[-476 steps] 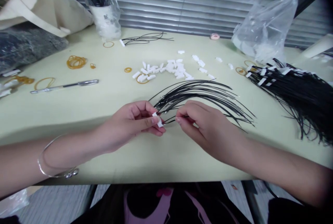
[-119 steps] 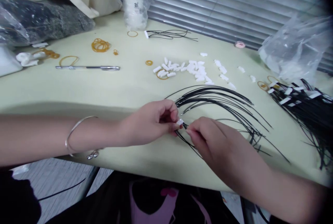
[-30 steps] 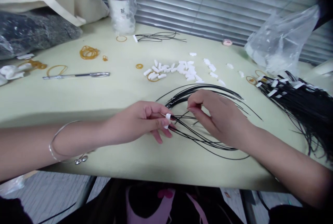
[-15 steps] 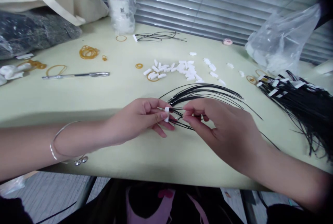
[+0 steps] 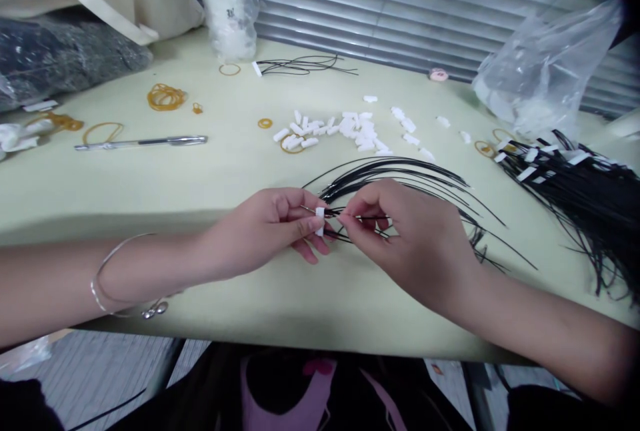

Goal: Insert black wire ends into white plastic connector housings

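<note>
Between thumb and fingers, my left hand grips a white connector housing with several black wires running out of its right side. My right hand pinches a thin black wire close to the housing, its fingertips just right of it. The tip of that wire is too small to make out. Behind both hands lies a loose bundle of black wires, fanned out to the right. A heap of small white connector housings lies beyond the bundle.
Finished-looking black wires with white connectors are piled at the right. A pen and rubber bands lie at the left. Farther back are a bagged cup, another wired connector and a clear plastic bag.
My right hand has moved a little left, bringing the pinched wire closer to the housing. My left hand keeps its grip on the housing, almost unmoved.
</note>
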A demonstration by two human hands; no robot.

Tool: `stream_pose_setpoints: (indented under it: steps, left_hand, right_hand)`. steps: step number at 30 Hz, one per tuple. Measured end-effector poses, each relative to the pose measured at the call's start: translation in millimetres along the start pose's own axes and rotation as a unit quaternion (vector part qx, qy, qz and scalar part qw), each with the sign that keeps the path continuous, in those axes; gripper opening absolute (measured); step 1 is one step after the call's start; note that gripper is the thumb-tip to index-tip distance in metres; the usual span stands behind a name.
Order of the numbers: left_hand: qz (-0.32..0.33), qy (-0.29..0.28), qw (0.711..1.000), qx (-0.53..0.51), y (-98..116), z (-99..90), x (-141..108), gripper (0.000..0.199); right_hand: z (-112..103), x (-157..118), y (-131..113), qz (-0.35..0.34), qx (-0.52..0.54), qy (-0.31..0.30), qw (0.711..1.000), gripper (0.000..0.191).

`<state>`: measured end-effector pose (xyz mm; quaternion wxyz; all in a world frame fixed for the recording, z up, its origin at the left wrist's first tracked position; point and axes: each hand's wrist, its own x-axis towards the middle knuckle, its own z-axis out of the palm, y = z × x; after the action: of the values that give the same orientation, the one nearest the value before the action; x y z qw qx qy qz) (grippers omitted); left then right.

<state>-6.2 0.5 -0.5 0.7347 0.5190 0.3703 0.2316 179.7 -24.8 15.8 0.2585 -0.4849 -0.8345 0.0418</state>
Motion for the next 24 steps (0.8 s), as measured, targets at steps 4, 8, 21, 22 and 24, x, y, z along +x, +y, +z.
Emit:
stream_pose_setpoints:
  steps: [4,8,21,22,24]
  left_hand:
    - [0.001,0.003,1.000,0.015,0.1,0.7,-0.7,0.008]
    - [0.004,0.009,1.000,0.025,0.5,0.7,-1.6,0.007]
    - [0.012,-0.002,0.999,0.048,-1.7,1.4,-3.0,0.009]
    - [0.013,-0.001,0.999,0.051,-2.2,1.4,-3.1,0.009]
    - [0.012,0.002,0.998,0.055,-2.9,1.5,-3.3,0.010]
  right_hand:
    - [1.7,1.3,-0.3,-0.005,0.004,-0.002,1.000,0.005]
    - [2.2,2.3,0.4,0.003,0.017,0.001,1.000,0.006]
    - [3.1,-2.3,1.9,-0.052,-0.006,0.007,0.999,0.011]
    - [3.5,-2.0,2.0,-0.053,-0.007,0.009,0.999,0.010]
    - [4.1,-1.5,2.1,-0.055,-0.005,0.011,0.998,0.011]
